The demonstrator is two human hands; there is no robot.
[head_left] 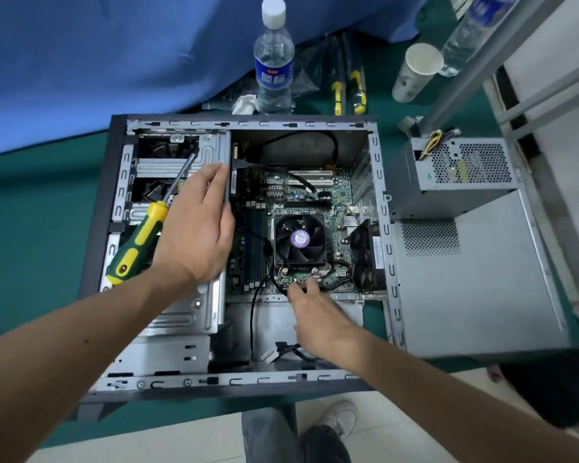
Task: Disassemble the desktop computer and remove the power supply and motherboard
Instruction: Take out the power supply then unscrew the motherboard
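The open computer case (248, 379) lies flat on the green table. Inside it sits the green motherboard (315, 195) with a black CPU fan (300, 240). The grey power supply (455, 175) stands outside the case, at its right. My left hand (194, 228) rests flat on the edge of the silver drive cage (181, 315), fingers together and extended. A green and yellow screwdriver (141, 242) lies on the cage beside that hand. My right hand (315, 315) reaches to the motherboard's near edge, fingertips pinching at a connector below the fan.
A water bottle (274, 61), a paper cup (415, 71) and yellow-handled tools (348, 88) stand behind the case. The removed grey side panel (475, 289) lies at the right. Black cables (254, 315) run across the case floor. A blue cloth (97, 55) covers the back left.
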